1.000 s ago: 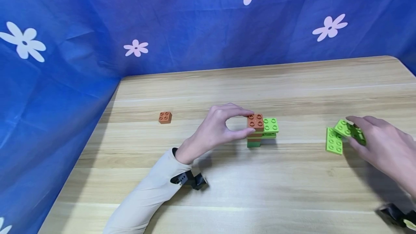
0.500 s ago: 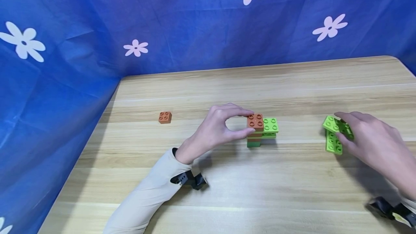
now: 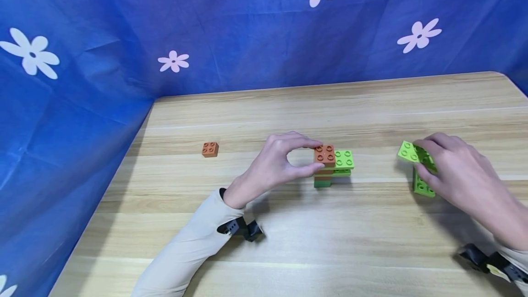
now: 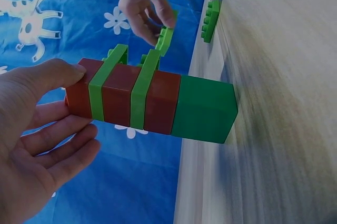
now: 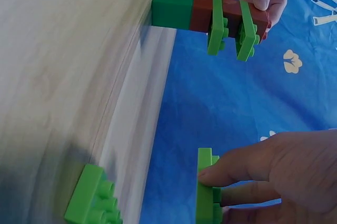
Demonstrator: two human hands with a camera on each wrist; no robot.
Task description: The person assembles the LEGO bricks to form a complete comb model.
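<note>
My left hand (image 3: 280,157) grips the top brown brick (image 3: 324,155) of an upright stack, thumb and forefinger on opposite sides. Below it, in the left wrist view, brown bricks alternate with two light green plates (image 4: 141,98), and a dark green brick (image 4: 206,109) forms the base on the table. Both plates jut out to the right of the stack. My right hand (image 3: 458,168) pinches a light green plate (image 3: 408,151) and holds it raised off the table. Partly hidden beneath that hand, another light green plate (image 3: 423,188) lies on the table.
A loose brown brick (image 3: 210,149) sits on the wooden table (image 3: 330,242), left of the stack. A blue cloth (image 3: 247,31) with white flowers hangs behind the table and along its left side.
My right hand has moved left with the light green plate, passing over the plate on the table. The left hand and the stack have stayed in place.
</note>
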